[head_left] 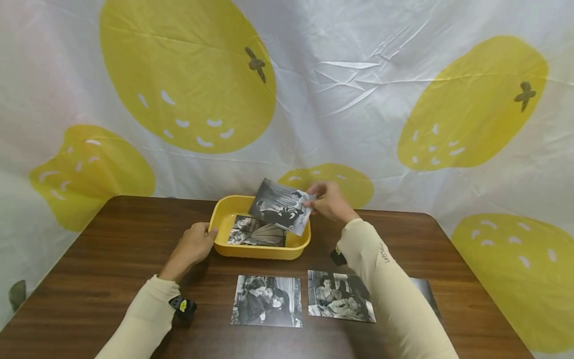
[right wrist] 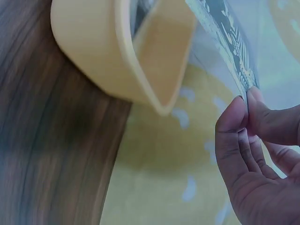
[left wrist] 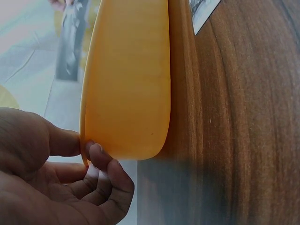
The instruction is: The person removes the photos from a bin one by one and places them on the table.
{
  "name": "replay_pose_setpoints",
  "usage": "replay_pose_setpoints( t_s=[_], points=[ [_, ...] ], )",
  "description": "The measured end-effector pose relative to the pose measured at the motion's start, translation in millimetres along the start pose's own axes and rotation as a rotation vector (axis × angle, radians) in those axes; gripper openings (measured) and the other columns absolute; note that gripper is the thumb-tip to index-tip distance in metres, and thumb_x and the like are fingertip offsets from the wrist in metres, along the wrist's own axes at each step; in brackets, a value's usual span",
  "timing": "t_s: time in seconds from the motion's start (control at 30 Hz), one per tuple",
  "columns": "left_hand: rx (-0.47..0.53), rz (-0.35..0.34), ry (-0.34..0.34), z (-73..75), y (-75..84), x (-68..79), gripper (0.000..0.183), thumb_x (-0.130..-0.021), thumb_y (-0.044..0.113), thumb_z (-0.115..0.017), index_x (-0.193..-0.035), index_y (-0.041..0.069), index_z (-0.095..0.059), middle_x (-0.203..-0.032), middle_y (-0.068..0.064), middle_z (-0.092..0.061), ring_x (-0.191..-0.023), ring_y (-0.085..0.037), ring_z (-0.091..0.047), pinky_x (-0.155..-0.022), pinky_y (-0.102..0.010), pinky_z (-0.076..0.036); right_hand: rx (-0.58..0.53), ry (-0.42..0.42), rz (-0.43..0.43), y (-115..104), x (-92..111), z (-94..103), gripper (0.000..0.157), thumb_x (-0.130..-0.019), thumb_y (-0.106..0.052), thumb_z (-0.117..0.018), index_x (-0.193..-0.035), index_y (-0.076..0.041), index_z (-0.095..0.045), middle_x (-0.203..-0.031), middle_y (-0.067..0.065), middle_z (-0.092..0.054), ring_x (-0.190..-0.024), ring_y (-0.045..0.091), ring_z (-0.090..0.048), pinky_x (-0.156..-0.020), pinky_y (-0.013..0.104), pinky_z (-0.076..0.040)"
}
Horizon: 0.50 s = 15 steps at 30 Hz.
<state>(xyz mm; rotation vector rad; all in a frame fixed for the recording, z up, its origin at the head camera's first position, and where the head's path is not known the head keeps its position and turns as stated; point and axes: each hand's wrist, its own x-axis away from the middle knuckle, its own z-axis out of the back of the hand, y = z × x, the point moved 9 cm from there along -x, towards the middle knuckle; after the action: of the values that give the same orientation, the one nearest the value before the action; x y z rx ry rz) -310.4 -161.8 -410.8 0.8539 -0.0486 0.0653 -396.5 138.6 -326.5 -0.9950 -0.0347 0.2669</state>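
My right hand [head_left: 329, 200] pinches a black-and-white photo print [head_left: 282, 205] by its right edge, tilted above the yellow plastic tub [head_left: 257, 253]. In the right wrist view the print [right wrist: 229, 44] is seen nearly edge-on between thumb and fingertips. My left hand [head_left: 193, 245] grips the tub's left rim, with thumb and fingers on either side of the wall in the left wrist view. Inside the tub lies another black-and-white photo print [head_left: 256, 232], partly covered in the head view by the held one.
Two photo prints lie on the brown wooden table [head_left: 103, 269] in front of the tub: one of huddled figures [head_left: 267, 301], one of a seated figure [head_left: 340, 296]. Another print [head_left: 426, 294] is partly hidden by the right sleeve. A lemon-patterned white curtain [head_left: 341, 109] hangs behind.
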Motion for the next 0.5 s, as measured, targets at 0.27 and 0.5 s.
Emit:
replay_pose_setpoints(
  t_s=[0.27, 0.5],
  points=[
    [0.013, 0.008, -0.009, 0.3, 1.3, 1.7, 0.039, -0.107, 0.018, -0.045, -0.129, -0.012, -0.058, -0.087, -0.011, -0.057, -0.077, -0.024, -0.052, -0.063, -0.033, -0.04, -0.07, 0.089, -0.076, 29.5, 24.7, 60.1, 0.03, -0.086, 0.006, -0.075, -0.107, 0.015, -0.057, -0.086, 0.012, -0.059, -0.062, 0.019, -0.067, -0.063, 0.031, -0.058],
    [0.011, 0.0, -0.002, 0.1, 2.2, 1.9, 0.036, -0.107, 0.018, -0.045, -0.124, -0.01, -0.061, -0.084, -0.01, -0.055, -0.076, -0.024, -0.051, -0.064, -0.034, -0.039, -0.138, 0.108, -0.14, 61.3, 51.6, 89.9, 0.03, -0.09, 0.003, -0.072, -0.109, 0.012, -0.049, -0.082, 0.007, -0.063, -0.061, 0.014, -0.067, -0.064, 0.028, -0.057]
  ],
)
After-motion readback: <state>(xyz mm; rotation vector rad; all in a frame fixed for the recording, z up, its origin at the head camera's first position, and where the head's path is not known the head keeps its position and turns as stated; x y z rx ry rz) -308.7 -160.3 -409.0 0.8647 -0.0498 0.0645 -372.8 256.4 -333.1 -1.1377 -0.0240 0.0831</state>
